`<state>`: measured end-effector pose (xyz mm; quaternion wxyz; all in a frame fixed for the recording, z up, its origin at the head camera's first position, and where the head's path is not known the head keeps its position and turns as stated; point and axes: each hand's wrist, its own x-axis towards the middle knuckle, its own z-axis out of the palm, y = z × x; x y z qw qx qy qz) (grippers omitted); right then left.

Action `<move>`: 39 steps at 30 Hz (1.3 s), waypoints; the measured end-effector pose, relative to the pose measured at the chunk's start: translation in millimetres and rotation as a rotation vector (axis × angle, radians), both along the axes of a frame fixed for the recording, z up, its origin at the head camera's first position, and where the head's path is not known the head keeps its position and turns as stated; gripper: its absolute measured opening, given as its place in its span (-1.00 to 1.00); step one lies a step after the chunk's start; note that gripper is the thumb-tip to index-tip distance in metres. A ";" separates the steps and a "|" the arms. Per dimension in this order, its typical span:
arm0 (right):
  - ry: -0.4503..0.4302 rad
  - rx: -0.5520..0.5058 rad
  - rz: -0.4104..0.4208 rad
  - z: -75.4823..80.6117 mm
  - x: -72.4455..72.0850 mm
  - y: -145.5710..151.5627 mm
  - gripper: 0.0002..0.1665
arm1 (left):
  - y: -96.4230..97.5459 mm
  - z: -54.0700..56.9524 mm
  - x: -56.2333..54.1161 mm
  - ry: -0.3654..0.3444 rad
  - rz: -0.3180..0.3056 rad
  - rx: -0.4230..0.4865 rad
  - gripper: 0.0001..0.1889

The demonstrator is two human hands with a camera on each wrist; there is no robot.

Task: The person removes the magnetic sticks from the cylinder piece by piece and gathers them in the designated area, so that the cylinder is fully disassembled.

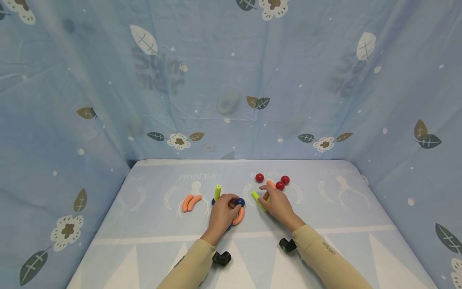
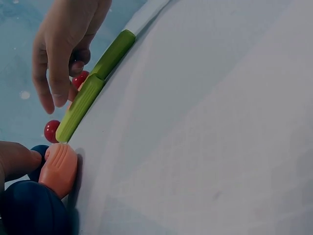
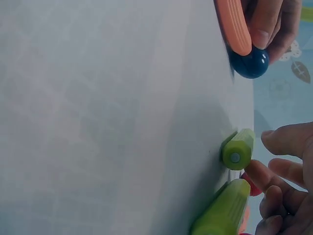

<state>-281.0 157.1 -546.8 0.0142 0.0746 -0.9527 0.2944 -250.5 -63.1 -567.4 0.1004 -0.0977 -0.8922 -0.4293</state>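
My left hand (image 1: 224, 210) pinches a dark blue ball (image 1: 240, 202) between thumb and fingers. An orange curved stick (image 1: 238, 216) meets that ball, and another blue ball (image 2: 34, 208) shows large at its near end in the left wrist view. Beyond the left hand a yellow-green stick (image 1: 217, 192) stands up beside a partly hidden blue ball (image 1: 213, 202). My right hand (image 1: 278, 204) hovers with fingers spread over two yellow-green sticks (image 3: 237, 152) lying on the table. Its index fingertip is right at one stick, while the thumb stays apart from it.
Two orange curved sticks (image 1: 187, 203) lie side by side on the left. Several red balls (image 1: 259, 178) and an orange stick (image 1: 271, 184) lie beyond the right hand. Blue patterned cloth (image 1: 231, 80) hangs around the table's (image 1: 325, 216) back and sides.
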 end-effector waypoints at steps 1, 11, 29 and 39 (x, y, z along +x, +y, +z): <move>0.003 -0.002 -0.003 0.9 0.6 0.0 -0.48 | -0.2 0.1 0.3 -0.001 0.000 -0.001 -0.75; 0.026 -0.038 -0.010 5.3 6.5 -3.2 -0.52 | -5.1 1.9 8.2 0.008 -0.029 -0.005 -0.68; 0.118 -0.125 0.066 10.1 13.2 -20.0 -0.64 | -24.3 17.4 30.9 0.022 -0.043 0.036 -0.67; 0.101 -0.133 0.140 9.0 18.0 -43.7 -0.62 | -49.7 18.2 36.0 0.042 0.029 0.049 -0.81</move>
